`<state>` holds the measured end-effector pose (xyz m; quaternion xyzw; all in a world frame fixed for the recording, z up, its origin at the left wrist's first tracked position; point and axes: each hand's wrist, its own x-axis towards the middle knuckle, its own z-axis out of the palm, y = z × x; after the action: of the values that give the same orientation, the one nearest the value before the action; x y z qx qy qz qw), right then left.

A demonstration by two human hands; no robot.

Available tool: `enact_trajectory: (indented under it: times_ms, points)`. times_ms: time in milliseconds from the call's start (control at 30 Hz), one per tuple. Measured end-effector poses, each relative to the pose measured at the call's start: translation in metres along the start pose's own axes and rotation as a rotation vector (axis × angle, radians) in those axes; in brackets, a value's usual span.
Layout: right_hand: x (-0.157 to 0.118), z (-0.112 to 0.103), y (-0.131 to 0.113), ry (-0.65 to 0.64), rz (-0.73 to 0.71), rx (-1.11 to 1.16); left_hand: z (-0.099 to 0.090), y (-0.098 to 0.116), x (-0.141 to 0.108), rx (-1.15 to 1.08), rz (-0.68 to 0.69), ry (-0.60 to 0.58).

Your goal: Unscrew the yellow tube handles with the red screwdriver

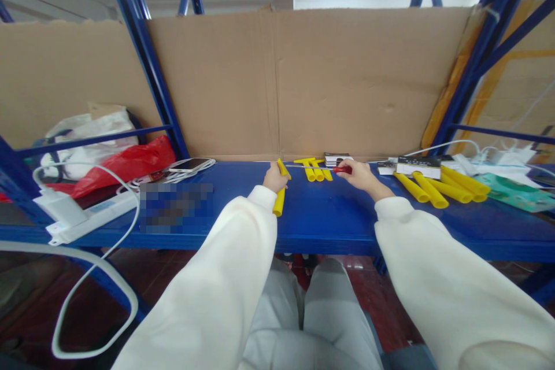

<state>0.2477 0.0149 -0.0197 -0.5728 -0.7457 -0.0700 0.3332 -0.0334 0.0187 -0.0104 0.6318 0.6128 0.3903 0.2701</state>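
My left hand (274, 178) is closed around a yellow tube (280, 201), held over the blue shelf (321, 217). My right hand (359, 176) grips the red handle of a screwdriver (342, 170). Its thin metal shaft points left, and the tip lies close to the upper part of the tube; whether it touches cannot be made out. Between my hands, farther back, several short yellow pieces (318, 174) lie beside a small stack of black-and-white boxes (338, 158). More yellow tubes (429, 189) lie to the right of my right hand.
White boxes (418, 167) and a green packet (514, 192) sit at the right. On the left are a phone (191, 165) with a white cable, a power strip (95, 217) and a red bag (125, 165). Cardboard (347, 81) stands behind, between blue posts.
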Motion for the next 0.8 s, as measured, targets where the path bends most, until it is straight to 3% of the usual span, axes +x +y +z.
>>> enact_trajectory:
  times_ms: [800]
  points:
    - [0.0012,0.0009,0.0012,-0.001,0.002,-0.002,0.0010,-0.0008,-0.0003,0.035,0.052,-0.006]
